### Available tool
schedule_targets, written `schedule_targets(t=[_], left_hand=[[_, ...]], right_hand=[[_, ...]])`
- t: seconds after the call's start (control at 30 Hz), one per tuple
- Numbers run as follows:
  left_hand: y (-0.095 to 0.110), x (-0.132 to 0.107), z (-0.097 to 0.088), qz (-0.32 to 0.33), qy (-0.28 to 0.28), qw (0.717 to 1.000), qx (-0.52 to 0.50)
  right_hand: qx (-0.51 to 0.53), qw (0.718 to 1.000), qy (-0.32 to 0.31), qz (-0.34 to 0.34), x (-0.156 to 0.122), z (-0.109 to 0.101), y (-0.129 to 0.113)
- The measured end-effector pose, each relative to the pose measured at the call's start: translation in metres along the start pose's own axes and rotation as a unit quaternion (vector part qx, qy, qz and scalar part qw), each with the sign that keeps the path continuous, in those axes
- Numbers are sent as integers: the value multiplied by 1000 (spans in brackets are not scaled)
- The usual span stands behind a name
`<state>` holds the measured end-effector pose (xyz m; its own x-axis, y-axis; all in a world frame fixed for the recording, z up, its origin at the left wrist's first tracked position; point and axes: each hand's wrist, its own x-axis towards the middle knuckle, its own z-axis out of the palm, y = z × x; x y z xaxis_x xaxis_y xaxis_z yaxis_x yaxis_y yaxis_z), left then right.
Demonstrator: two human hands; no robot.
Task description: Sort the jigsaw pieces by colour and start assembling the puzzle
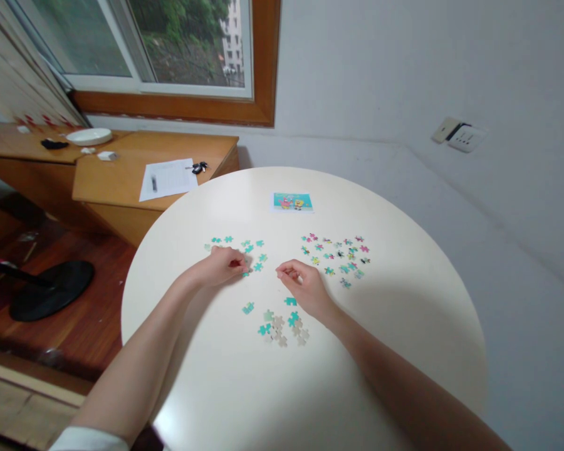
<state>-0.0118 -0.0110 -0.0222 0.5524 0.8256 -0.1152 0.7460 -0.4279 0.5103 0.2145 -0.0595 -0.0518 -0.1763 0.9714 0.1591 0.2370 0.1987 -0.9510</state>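
Note:
My left hand hovers over the left group of teal puzzle pieces, its fingers pinched on a small teal puzzle piece at the tips. My right hand is closed in a pinch near the table's middle; whether anything is between its fingertips is too small to make out. To its right lies a group of multicoloured puzzle pieces. Nearer to me is a pile of pieces, some teal and some with pale sides up. One teal piece lies apart, left of that pile.
A picture card with cartoon figures lies at the far side of the round white table. Behind on the left, a wooden desk holds a paper sheet, keys and a white dish. A wall stands on the right.

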Motion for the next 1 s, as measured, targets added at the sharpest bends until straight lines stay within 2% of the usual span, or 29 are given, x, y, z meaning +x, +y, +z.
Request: schedule_targets(t=[0.13, 0.27, 0.4, 0.53, 0.73, 0.87, 1.0], left_hand=[[2, 1, 0, 1, 4, 999, 39], [2, 2, 0, -10, 34, 999, 39], [1, 3, 2, -25, 45, 997, 59], [-1, 4, 0, -37, 29, 995, 92], [-5, 4, 0, -46, 49, 993, 93], [-6, 4, 0, -46, 48, 995, 69], [-4, 3, -1, -50, 61, 996, 49]], right_hand=[[2, 1000, -1, 0, 0, 1, -1], [-2, 1000, -7, -2, -1, 1, -3], [-38, 999, -20, -21, -2, -3, -7], [-129, 986, -88, -57, -1, -16, -15], [-295, 932, -198, -70, 0, -40, -23], [-320, 913, -246, -60, 1, -48, -21], [-304, 911, -274, -48, 1, -48, -18]])
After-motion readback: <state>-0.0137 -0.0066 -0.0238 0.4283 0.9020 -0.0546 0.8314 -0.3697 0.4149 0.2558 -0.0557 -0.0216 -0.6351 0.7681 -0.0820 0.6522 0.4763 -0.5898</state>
